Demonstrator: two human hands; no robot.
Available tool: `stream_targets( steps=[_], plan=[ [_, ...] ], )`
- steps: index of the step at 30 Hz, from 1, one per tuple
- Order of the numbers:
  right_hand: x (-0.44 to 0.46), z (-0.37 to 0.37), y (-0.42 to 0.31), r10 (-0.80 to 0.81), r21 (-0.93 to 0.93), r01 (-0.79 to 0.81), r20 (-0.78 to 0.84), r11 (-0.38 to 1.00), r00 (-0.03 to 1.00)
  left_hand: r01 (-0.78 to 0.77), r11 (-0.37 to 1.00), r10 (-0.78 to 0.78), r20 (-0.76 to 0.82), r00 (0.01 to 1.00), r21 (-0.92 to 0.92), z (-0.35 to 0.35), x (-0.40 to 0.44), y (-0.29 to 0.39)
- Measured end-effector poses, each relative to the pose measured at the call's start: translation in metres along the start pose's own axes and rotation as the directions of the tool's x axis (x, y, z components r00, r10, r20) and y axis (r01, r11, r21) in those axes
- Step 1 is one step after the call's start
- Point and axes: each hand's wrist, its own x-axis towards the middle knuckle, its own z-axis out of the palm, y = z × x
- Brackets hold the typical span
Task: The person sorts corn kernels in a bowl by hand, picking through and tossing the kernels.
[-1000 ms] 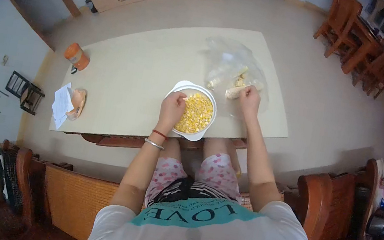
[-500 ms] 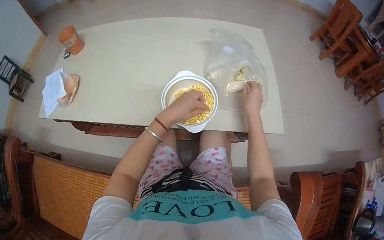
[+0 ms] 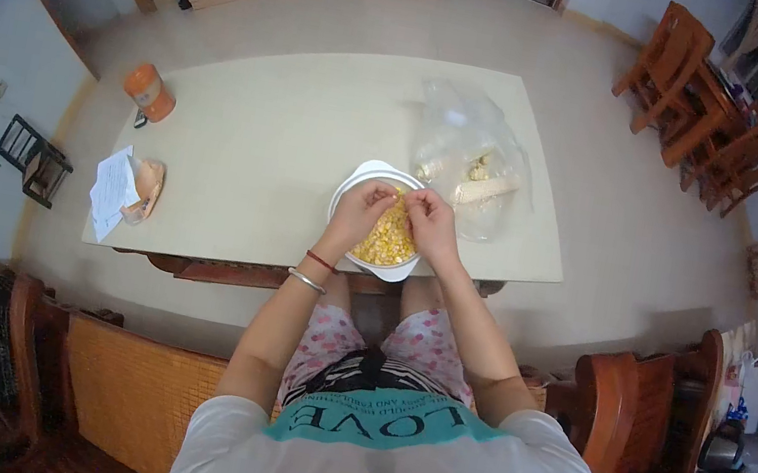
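Risking a spill of corn kernels (image 3: pixel 386 244) over the near edge of the table (image 3: pixel 255 136), perhaps from a wrist bumping the white bowl (image 3: pixel 378 169) – or from too loose a pinch. Holding left hand (image 3: pixel 360 214) and right hand (image 3: pixel 432 228) close together, with fingers curled; cannot tell how tightly closed or on what. Hovering over the bowl's far half – with most kernels inside, below and nearer.

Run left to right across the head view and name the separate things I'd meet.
Small dark chair → orange cylindrical jar → white round bowl of yellow corn kernels → clear plastic bag → reddish-brown wooden chairs.
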Motion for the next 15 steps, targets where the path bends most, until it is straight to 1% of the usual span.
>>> stream_targets(
  steps=[3, 6, 9, 12, 15],
  plan=[
    [0.008, 0.009, 0.013, -0.146, -0.110, 0.144, -0.011, 0.984, 0.989, -0.019, 0.970, 0.017, -0.011, 1.000, -0.242, -0.001, -0.002, 0.000],
    [0.012, 0.010, 0.016, -0.138, -0.144, 0.134, -0.022, 0.980, 0.990, 0.007, 0.961, -0.002, 0.019, 1.000, -0.277, -0.001, 0.000, -0.006],
    [0.009, 0.010, 0.013, -0.118, -0.130, 0.116, -0.010, 0.985, 0.993, -0.035, 0.976, 0.042, 0.028, 0.999, -0.213, 0.000, 0.002, -0.012],
    [0.007, 0.010, 0.010, -0.108, -0.156, 0.107, -0.001, 0.982, 0.994, -0.005, 0.979, 0.009, 0.020, 1.000, -0.203, 0.000, -0.001, -0.008],
    [0.004, 0.011, 0.003, -0.128, -0.190, 0.126, -0.003, 0.974, 0.992, -0.034, 0.984, 0.041, 0.034, 0.999, -0.177, -0.001, -0.001, -0.010]
  ],
)
